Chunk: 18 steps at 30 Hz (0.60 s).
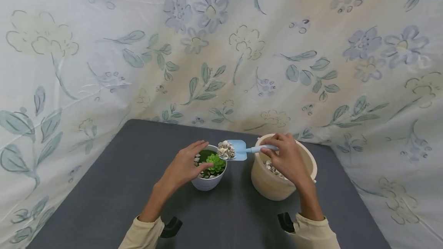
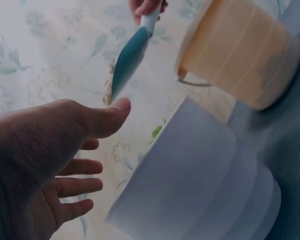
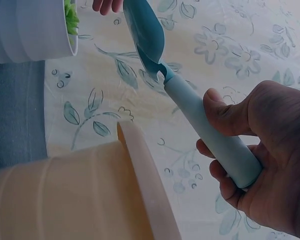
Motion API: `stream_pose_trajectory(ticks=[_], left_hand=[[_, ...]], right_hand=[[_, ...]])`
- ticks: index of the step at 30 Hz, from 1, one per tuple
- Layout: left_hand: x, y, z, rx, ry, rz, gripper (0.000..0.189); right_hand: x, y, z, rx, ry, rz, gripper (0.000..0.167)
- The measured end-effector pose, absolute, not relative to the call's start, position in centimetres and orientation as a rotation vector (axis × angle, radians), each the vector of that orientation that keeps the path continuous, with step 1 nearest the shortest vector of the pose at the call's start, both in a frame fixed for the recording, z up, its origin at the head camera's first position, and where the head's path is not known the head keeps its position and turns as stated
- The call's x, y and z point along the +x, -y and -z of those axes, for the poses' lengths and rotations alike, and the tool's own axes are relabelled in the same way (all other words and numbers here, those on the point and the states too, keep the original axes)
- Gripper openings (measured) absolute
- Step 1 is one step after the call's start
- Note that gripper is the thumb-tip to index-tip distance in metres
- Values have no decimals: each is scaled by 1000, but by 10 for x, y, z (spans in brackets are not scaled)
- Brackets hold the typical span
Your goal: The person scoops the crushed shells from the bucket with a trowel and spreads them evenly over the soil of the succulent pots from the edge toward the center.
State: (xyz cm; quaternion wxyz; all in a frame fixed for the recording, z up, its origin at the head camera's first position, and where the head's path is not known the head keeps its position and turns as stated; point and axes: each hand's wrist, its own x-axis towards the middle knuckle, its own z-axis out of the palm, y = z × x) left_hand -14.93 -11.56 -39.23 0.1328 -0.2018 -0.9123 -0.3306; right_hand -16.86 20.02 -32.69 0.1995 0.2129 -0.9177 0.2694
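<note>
Fingers (image 3: 218, 170) of the right hand (image 1: 288, 156) grasp the light-blue scoop (image 1: 240, 150), its pebbles (image 1: 226, 150) above the white pot (image 1: 206, 183) on the bench (image 1: 104, 187). The left hand (image 1: 183, 165) holds nothing, its fingers extended beside the succulent (image 1: 216, 163).

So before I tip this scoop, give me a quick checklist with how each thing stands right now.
1. Scoop gripped: ok, the right hand curls around its handle.
2. Stones loaded: ok, they sit toward the scoop's tip.
3. Scoop fully over the pot: not ok, only the tip end overlaps it in the head view.
4. Pot upright on the table: ok.
5. Left hand steadying the pot: not ok, the left wrist view shows them apart.
6. Enough height above the plant: cannot tell.
</note>
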Motion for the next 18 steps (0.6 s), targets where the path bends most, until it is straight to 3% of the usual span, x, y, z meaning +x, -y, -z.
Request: stream_pose_trajectory(ticks=[18], left_hand=[[-148, 142, 404, -566, 2702, 921, 77]], right_hand=[[-183, -162, 338, 653, 2620, -753, 10]])
